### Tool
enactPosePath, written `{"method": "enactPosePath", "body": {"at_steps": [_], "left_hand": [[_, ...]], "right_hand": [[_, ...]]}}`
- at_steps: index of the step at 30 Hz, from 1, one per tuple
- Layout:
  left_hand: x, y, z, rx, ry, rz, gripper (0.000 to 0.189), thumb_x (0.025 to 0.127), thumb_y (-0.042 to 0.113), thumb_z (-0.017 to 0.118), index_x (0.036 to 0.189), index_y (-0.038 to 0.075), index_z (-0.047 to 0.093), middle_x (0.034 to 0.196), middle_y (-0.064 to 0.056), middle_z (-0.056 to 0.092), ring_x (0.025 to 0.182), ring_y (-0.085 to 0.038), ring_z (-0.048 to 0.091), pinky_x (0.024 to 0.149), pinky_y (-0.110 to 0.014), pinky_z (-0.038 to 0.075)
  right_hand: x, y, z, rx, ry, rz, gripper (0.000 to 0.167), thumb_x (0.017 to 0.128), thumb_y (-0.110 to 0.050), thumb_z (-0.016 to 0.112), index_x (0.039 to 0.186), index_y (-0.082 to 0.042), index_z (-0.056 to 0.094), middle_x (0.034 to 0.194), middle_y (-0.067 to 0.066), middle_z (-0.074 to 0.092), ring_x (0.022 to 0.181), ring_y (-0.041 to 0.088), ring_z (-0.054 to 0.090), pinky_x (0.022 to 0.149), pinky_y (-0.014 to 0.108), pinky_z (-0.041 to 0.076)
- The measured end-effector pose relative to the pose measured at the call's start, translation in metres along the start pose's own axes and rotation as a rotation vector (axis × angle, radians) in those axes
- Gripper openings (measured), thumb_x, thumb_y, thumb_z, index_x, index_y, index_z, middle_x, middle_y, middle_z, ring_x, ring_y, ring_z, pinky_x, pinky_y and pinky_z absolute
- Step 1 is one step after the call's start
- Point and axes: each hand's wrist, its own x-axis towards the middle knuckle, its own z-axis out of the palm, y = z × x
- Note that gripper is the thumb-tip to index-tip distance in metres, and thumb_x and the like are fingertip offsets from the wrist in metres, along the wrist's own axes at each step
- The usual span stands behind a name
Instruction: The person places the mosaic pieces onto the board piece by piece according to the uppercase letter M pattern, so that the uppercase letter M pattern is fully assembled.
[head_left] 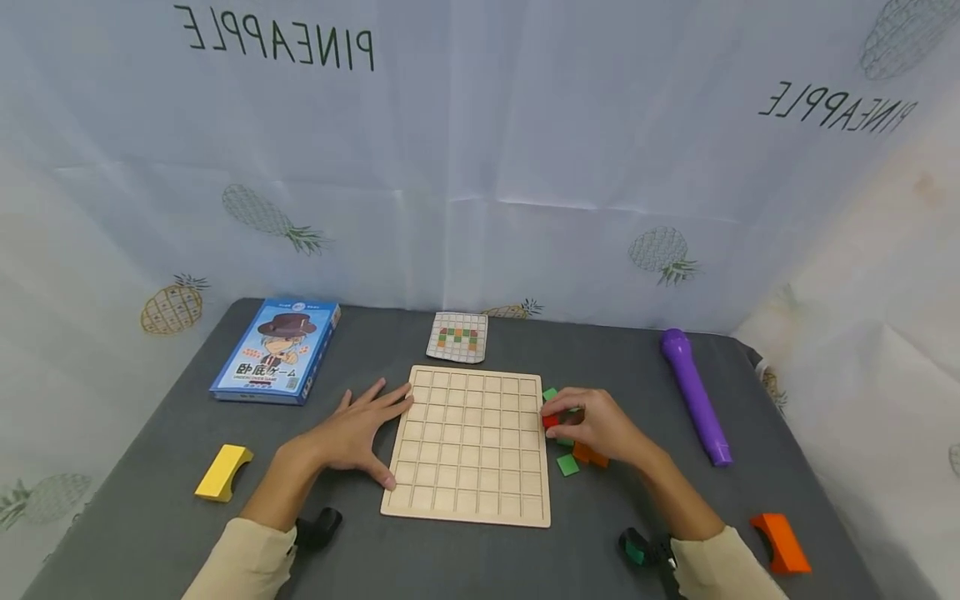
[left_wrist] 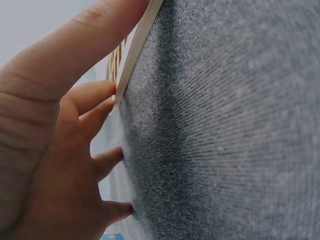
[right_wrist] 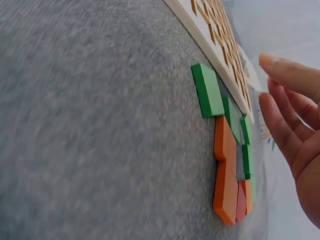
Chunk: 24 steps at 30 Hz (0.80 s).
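A square wooden grid board (head_left: 468, 450) lies flat on the dark table. My left hand (head_left: 352, 437) is spread at its left side, thumb and index finger touching the edge; the left wrist view shows these fingers (left_wrist: 100, 92) against the rim. At the board's right edge, my right hand (head_left: 596, 425) pinches a small red tile (head_left: 551, 422) between thumb and fingertips in the head view. That tile does not show between the fingers in the right wrist view. Beneath the hand lie green tiles (right_wrist: 212, 92), orange tiles (right_wrist: 227, 192) and another red tile (right_wrist: 241, 202), partly hidden.
A patterned card (head_left: 457, 337) lies behind the board. A blue game box (head_left: 277, 350) and a yellow arch block (head_left: 224, 472) are on the left. To the right are a purple microphone-shaped stick (head_left: 697, 396) and an orange arch block (head_left: 782, 543). A curtain (head_left: 480, 150) hangs behind.
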Motion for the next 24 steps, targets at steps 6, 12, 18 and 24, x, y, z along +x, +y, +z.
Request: {"method": "enactPosePath", "body": {"at_steps": [6, 12, 18, 24], "left_hand": [[0.002, 0.0, -0.003, 0.019, -0.007, -0.014, 0.126, 0.059, 0.057, 0.093, 0.161, 0.016, 0.033, 0.173, -0.009, 0.019, 0.159, -0.05, 0.005, 0.112, -0.087, 0.0], [0.006, 0.002, -0.005, 0.043, -0.013, -0.022, 0.125, 0.059, 0.058, 0.093, 0.161, 0.016, 0.033, 0.173, -0.008, 0.018, 0.159, -0.049, 0.004, 0.112, -0.087, 0.0], [0.007, 0.005, -0.008, 0.043, -0.036, -0.034, 0.124, 0.061, 0.057, 0.093, 0.161, 0.016, 0.033, 0.174, -0.009, 0.017, 0.159, -0.049, 0.003, 0.113, -0.086, -0.001], [0.006, 0.005, -0.007, 0.05, -0.042, -0.053, 0.124, 0.061, 0.058, 0.093, 0.162, 0.016, 0.032, 0.174, -0.008, 0.017, 0.159, -0.049, 0.003, 0.113, -0.086, -0.001]], "right_hand": [[0.013, -0.002, 0.003, 0.02, 0.003, -0.03, 0.024, 0.088, -0.013, 0.08, 0.111, -0.006, 0.079, 0.112, 0.008, 0.078, 0.093, 0.013, 0.071, 0.073, 0.025, 0.061], [0.027, -0.004, 0.003, 0.024, -0.015, -0.01, 0.028, 0.09, -0.015, 0.077, 0.117, -0.007, 0.077, 0.116, 0.008, 0.078, 0.093, 0.012, 0.072, 0.074, 0.024, 0.06], [0.044, -0.007, 0.009, 0.022, -0.041, -0.013, 0.028, 0.093, -0.011, 0.074, 0.12, -0.008, 0.076, 0.118, 0.006, 0.077, 0.093, 0.011, 0.069, 0.073, 0.024, 0.057], [0.061, -0.011, 0.018, 0.042, -0.048, -0.051, 0.029, 0.091, -0.005, 0.074, 0.12, -0.005, 0.075, 0.125, 0.01, 0.075, 0.105, 0.022, 0.072, 0.079, 0.027, 0.061]]}}
